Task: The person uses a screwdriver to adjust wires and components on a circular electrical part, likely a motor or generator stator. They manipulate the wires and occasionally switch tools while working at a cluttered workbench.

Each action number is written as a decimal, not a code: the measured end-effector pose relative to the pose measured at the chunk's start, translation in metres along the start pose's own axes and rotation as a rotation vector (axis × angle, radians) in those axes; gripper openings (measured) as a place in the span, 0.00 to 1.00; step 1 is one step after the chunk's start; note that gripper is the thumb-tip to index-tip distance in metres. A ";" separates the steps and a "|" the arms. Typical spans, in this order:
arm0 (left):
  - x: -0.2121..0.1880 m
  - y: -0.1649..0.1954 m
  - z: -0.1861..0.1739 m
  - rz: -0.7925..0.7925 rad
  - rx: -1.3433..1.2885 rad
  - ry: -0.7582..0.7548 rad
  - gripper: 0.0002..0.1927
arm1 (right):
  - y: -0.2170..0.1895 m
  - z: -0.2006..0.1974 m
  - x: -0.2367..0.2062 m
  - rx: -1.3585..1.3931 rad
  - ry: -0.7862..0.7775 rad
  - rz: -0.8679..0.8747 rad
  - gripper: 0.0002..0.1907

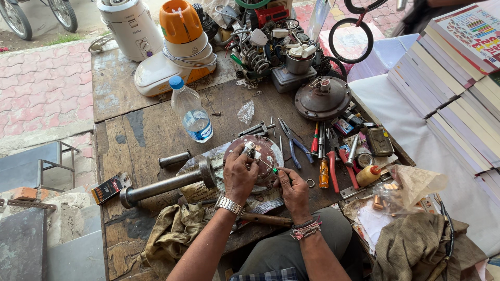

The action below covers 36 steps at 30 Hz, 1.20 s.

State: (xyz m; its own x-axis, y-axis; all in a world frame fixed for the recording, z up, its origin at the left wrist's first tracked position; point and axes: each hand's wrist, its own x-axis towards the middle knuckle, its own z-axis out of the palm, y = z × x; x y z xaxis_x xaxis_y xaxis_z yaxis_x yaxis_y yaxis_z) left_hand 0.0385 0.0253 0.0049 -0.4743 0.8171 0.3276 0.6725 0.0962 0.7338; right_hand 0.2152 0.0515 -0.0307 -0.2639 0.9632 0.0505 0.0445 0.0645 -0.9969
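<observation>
The left hand (238,174) pinches a small white-and-metal part (250,151) over the round brown metal motor plate (265,156) on the worn wooden surface (140,130). The right hand (292,187) is pressed around a thin green-handled screwdriver (271,167) poking at that part. If the tip slips, I think it could jab a finger or flick the part away.

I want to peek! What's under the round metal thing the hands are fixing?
Under the round metal cover lies crinkly plastic sheet on the wooden table. The left hand and right hand hide the rest.

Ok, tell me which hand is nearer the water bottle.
Left. The left hand sits just below and right of the water bottle; the right hand is farther right, beyond the left hand.
</observation>
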 end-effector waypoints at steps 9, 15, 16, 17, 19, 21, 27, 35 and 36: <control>-0.001 -0.001 0.000 -0.015 -0.019 0.009 0.06 | -0.024 0.000 -0.010 -0.289 -0.046 -0.218 0.17; 0.000 -0.001 -0.002 0.003 0.001 -0.001 0.05 | -0.040 0.001 -0.015 -0.339 -0.099 -0.234 0.20; 0.000 -0.001 -0.002 0.006 0.000 0.002 0.05 | -0.041 0.001 -0.015 -0.403 -0.091 -0.206 0.20; 0.000 0.000 -0.002 0.009 -0.002 0.004 0.05 | -0.042 0.002 -0.016 -0.467 -0.082 -0.178 0.21; -0.001 0.000 -0.003 0.011 -0.003 0.005 0.05 | -0.039 0.003 -0.014 -0.421 -0.032 -0.204 0.20; 0.000 0.002 -0.003 0.013 -0.003 0.005 0.05 | -0.033 0.004 -0.011 -0.371 -0.007 -0.154 0.20; -0.001 0.003 -0.005 0.020 -0.025 0.032 0.05 | -0.002 0.004 0.001 0.036 0.006 -0.058 0.26; -0.001 -0.001 0.000 0.021 0.013 0.026 0.06 | 0.001 0.009 0.002 -0.218 0.029 0.196 0.15; -0.001 -0.001 0.000 0.022 0.015 0.027 0.06 | 0.001 0.010 0.002 -0.212 0.043 0.206 0.15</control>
State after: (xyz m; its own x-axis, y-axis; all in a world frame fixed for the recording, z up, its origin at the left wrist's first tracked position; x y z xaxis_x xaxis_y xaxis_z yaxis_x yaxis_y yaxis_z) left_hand 0.0385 0.0245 0.0037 -0.4747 0.8034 0.3595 0.6912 0.0873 0.7174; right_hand 0.2050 0.0506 -0.0317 -0.1876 0.9716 -0.1441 0.2943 -0.0844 -0.9520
